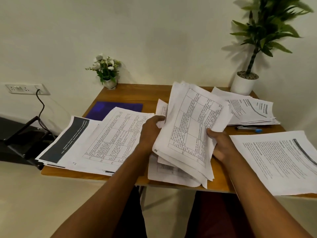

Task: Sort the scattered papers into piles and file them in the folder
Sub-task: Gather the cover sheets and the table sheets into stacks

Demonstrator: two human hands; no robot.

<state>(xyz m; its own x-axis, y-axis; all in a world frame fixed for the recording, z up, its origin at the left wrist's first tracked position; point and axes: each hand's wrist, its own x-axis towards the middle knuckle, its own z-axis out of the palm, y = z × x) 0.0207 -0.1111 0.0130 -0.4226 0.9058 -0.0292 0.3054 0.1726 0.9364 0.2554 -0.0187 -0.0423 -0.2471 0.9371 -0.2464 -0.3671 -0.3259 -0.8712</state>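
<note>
A thick stack of printed papers [192, 124] with a table on its top sheet is lifted and tilted over the middle of the wooden table [137, 93]. My left hand [151, 129] grips the stack's left edge. My right hand [221, 145] grips its right lower edge, thumb on top. More loose sheets [164, 172] lie under the stack. A pile with a table sheet [113, 136] and a dark-banded cover sheet [68, 140] lies at the left. Two more piles lie at the far right [252, 109] and near right [277, 162]. A blue folder [109, 108] lies flat behind the left pile.
A small flower pot [108, 73] stands at the table's back left corner and a tall potted plant [245, 81] at the back right. A pen [248, 129] lies beside the far right pile. A black chair [20, 141] and a cable stand left of the table.
</note>
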